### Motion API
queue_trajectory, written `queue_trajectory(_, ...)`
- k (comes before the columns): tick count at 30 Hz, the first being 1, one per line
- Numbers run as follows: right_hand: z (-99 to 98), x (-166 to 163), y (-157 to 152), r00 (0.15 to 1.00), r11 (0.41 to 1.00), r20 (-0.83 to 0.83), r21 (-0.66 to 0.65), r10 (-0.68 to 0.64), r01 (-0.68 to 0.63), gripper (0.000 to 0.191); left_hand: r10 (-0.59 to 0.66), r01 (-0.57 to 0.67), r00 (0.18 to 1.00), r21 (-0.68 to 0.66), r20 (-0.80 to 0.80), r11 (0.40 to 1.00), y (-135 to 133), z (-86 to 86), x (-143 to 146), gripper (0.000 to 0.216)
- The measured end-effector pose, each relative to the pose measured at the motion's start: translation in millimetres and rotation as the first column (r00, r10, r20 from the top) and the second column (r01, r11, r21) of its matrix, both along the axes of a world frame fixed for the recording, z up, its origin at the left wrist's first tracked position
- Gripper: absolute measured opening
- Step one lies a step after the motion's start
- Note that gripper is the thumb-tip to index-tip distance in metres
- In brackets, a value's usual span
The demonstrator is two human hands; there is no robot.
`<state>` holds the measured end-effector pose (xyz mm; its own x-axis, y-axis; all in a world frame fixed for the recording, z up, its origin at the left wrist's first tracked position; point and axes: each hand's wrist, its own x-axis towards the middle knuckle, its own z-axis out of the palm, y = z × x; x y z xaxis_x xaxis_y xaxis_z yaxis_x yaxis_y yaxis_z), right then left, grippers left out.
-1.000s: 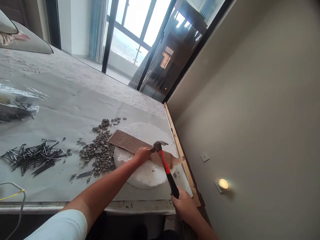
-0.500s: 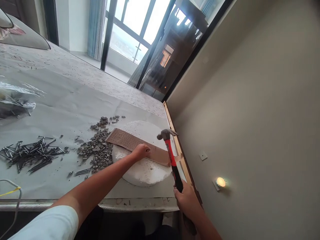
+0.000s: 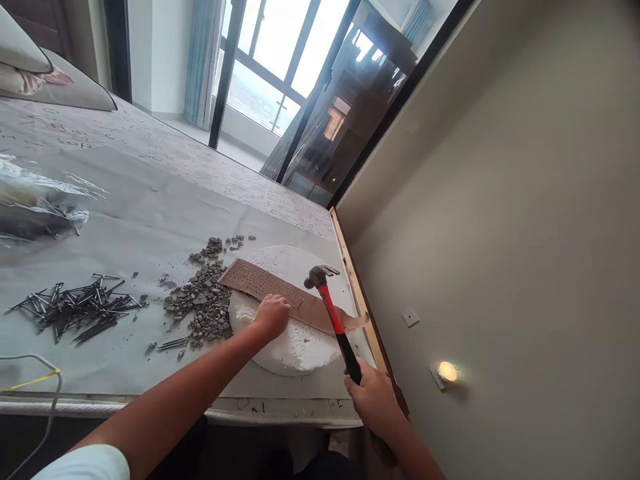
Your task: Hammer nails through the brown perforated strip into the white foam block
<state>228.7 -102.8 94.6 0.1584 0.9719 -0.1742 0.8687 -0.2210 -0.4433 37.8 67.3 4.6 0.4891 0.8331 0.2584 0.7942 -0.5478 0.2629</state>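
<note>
Right fingers (image 3: 356,385) gripping hammer (image 3: 331,308); left fingers (image 3: 278,301) closed at perforated strip (image 3: 263,283); bedcover (image 3: 295,406) shows "E"

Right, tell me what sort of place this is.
Probably a room in a home, perhaps a bedroom: pillow-like cushions lie on a letter-printed cover, a blue curtain hangs by tall windows, and a small light glows on the wall.

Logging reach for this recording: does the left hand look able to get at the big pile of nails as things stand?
Probably yes: the left hand is at the perforated strip, and only low-lying gray stones seem to lie between it and the nail pile, which nothing covers.
</note>
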Motion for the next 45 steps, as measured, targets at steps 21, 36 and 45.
queue_trajectory(21, -9.1, 4, 1, 1.000, 0.999, -0.017, -0.048, 0.003, -0.004, 0.009, -0.187, 0.185, 0.981, 0.031, 0.058, 0.982, 4, -35.6, 21, 0.041)
queue_trajectory(36, 0.5, -3, -1, 0.990, 0.998, -0.128, -0.012, -0.062, 0.061, 0.005, -0.198, 0.197, 0.979, 0.017, 0.058, 0.980, 6, -38.8, 20, 0.045)
queue_trajectory(45, -13.2, 0, 2, 0.997, 0.998, -0.048, -0.004, -0.067, 0.067, 0.007, -0.178, 0.177, 0.974, 0.015, 0.141, 0.984, 4, -32.4, 22, 0.041)
